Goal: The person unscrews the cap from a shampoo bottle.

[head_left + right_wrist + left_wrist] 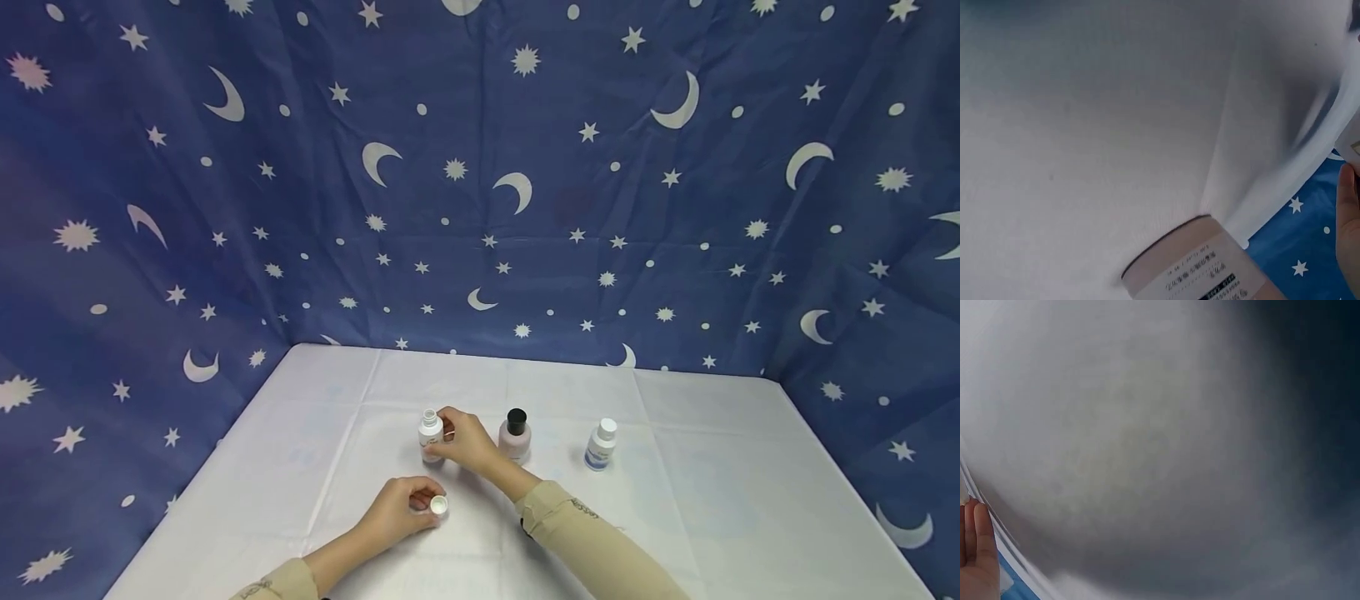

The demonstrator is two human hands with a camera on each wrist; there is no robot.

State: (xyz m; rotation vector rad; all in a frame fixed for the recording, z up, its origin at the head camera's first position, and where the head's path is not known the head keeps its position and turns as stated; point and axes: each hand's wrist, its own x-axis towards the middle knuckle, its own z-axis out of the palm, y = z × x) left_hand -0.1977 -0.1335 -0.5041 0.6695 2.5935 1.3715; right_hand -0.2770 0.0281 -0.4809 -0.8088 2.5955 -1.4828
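Right sleeve (600,542), beige, foremost. Left hand (402,507): fingers pinching white cap (439,506), hollow side toward camera. Right hand (470,443): fingers clamped on uncapped white bottle (430,433), upright on table (720,500). Step, apparently: uncapping or recapping, cannot tell which; next move calls for steady bottle.

Upside-down, unreadable print (1213,272) on pink bottle (514,443)

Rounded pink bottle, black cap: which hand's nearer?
Right. The right hand is beside the rounded pink bottle, on its left; the left hand is farther off, lower left in the head view.
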